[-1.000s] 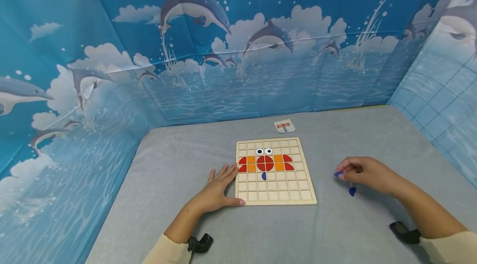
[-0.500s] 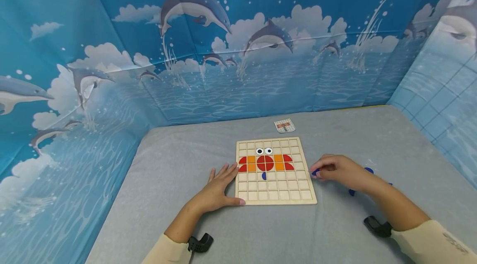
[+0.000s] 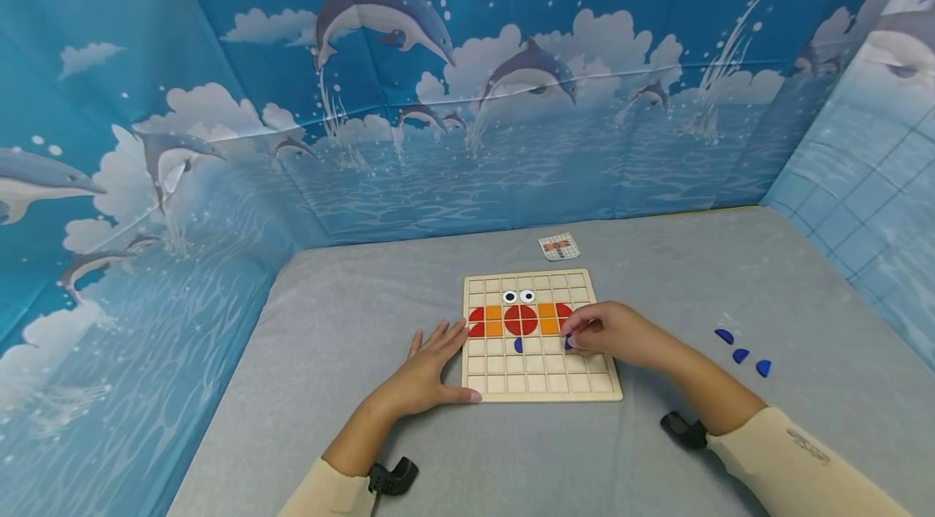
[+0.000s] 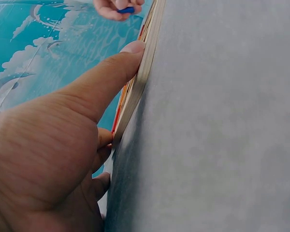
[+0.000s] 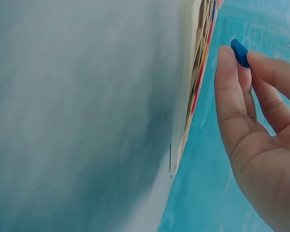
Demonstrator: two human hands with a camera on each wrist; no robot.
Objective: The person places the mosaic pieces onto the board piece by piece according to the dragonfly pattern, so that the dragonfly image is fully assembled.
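A wooden grid board [image 3: 544, 384] lies on the grey cloth, carrying red, orange and blue pieces and two round eye pieces [image 3: 519, 297]. My left hand [image 3: 420, 375] rests spread at its left side, thumb on the near corner and fingertips at the edge. Above the right part of the board, my right hand [image 3: 613, 332] pinches a blue quarter-circle piece [image 5: 240, 53] between thumb and fingertips. One blue piece [image 3: 519, 345] sits in a cell below the red circle [image 3: 521, 320]. The right fingers partly cover the red pieces at the right.
Three loose blue pieces [image 3: 741, 355] lie on the cloth to the right, near the right forearm. A small pattern card [image 3: 558, 247] lies behind the board. A dolphin-printed curtain [image 3: 467, 95] rises along the back and sides of the table.
My right hand has moved left from the loose pieces to over the board, carrying a blue quarter-circle piece. The loose pieces it covered now show. The left hand has stayed put.
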